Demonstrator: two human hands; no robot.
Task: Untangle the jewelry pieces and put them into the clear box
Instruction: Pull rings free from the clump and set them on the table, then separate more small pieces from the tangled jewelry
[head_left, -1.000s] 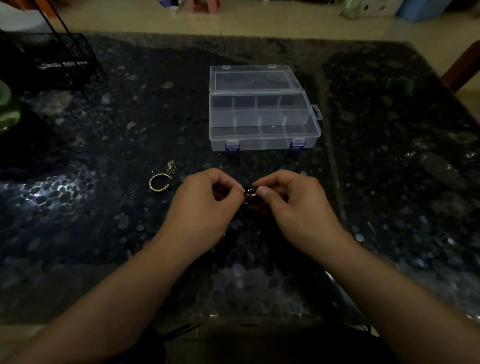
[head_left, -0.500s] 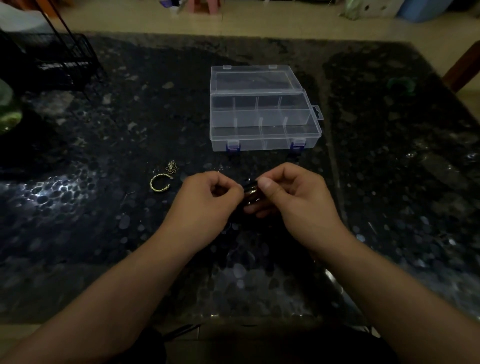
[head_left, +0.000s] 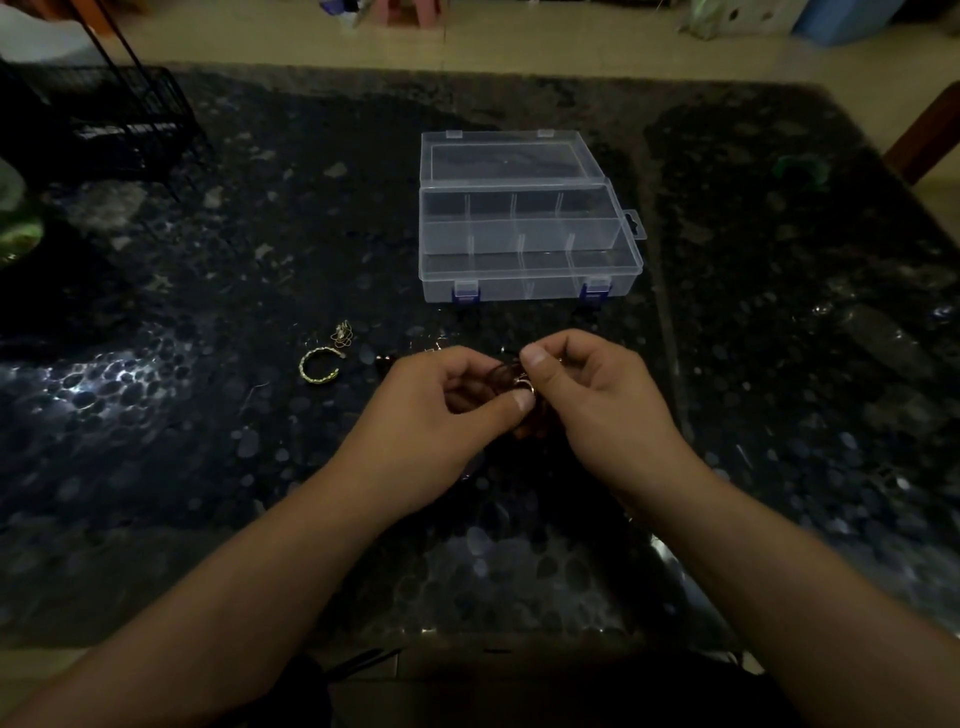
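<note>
Hands: your left hand (head_left: 447, 410) and right hand (head_left: 587, 395) meet low over the tabletop (head_left: 779, 415), and both pinch the same small tangle (head_left: 511, 382) with thumb and fingers.
Tangle: dark loops with one bright little ring; what kind of pieces they are, you cannot tell in this dim light.
Handling: I judge it light, thin and easy to bend or snap, so take hold at the bright ring and pull gently, without a jerk.
Other pieces: gold bangle (head_left: 318, 365) and small gold cluster (head_left: 343, 332) lie just left of your hands.
Clear box (head_left: 524, 244): open, beyond your hands, compartments look empty.
</note>
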